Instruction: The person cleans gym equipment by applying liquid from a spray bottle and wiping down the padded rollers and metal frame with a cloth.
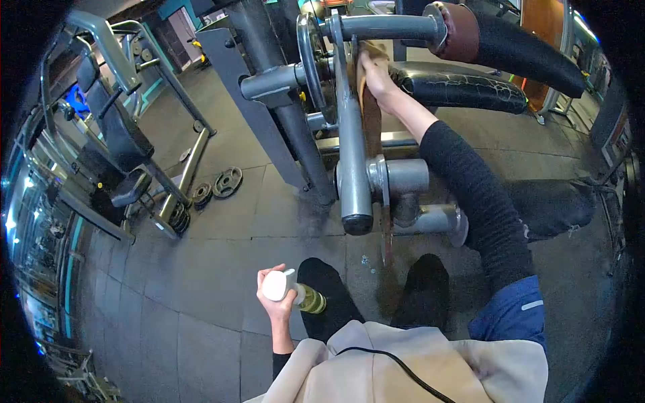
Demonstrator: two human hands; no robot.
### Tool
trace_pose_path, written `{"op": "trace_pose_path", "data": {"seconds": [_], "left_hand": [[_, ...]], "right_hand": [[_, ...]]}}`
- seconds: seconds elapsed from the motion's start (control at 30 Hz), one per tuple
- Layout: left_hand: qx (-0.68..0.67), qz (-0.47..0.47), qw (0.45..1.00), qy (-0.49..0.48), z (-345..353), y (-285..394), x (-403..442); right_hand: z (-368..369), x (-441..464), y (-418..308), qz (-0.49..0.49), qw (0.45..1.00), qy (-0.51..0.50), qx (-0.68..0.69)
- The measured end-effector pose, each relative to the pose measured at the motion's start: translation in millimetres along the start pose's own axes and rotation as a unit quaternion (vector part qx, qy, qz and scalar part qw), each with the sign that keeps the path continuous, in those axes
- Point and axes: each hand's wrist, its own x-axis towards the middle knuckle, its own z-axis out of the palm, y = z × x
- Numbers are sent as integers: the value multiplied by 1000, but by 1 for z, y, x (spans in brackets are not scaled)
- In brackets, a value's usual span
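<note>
My left hand [274,301] is closed round the neck of a spray bottle with a white top [275,285] and greenish-yellow liquid [312,299] in it, low and left of centre. My right arm, in a black sleeve, reaches up and forward to a grey exercise machine [351,154]. At the machine's upper frame, my right hand [377,77] lies against a flat upright part, beside a black cracked pad [460,87]. Something tan or brown [373,52] shows at its fingers, too unclear to name. Those fingertips are partly hidden.
Left of the machine, weight plates [228,182] lie on the dark tiled floor [201,282]. Another machine with a black seat [132,188] stands at the left. A roller pad with a brown end [460,32] juts out at the upper right. Small bluish bits [365,259] lie near my feet.
</note>
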Motion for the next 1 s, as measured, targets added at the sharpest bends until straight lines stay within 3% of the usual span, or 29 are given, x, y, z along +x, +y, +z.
{"op": "trace_pose_path", "data": {"seconds": [0.17, 0.23, 0.5, 0.6, 0.63, 0.77, 0.8, 0.83, 0.9, 0.97, 1.0], "left_hand": [[4, 5, 1000, -8, 3, 3, -2], [5, -1, 1000, -9, 4, -1, -3], [33, 1, 999, -34, 22, -6, 5], [9, -2, 1000, -26, 27, -8, 8], [-1, 6, 1000, -22, 29, -9, 8], [-23, 43, 997, -58, 35, -18, 13], [-84, 7, 993, -85, 37, -18, 15], [-144, -28, 983, -113, 38, -17, 16], [-160, -5, 980, -119, 35, -17, 26], [-187, 4, 979, -87, 34, -11, 42], [-183, 40, 978, -92, 36, 13, 55]], "right_hand": [[-9, 11, 14, 13, 999, -4, 42], [-19, 14, 20, 69, 993, -68, 73], [-19, -59, -13, 77, 986, -101, 112], [-4, -90, -33, -27, 968, -101, -228], [-6, -93, -43, 20, 939, -151, -307], [-23, -108, -38, -47, 933, -281, -218], [-28, -121, -61, 37, 919, -325, -218], [-36, -120, -60, 32, 918, -327, -223], [-57, -119, -55, 67, 966, -224, -109], [-74, -122, -59, 60, 970, -160, 175], [-85, -120, -60, 42, 975, -98, 193]]}}
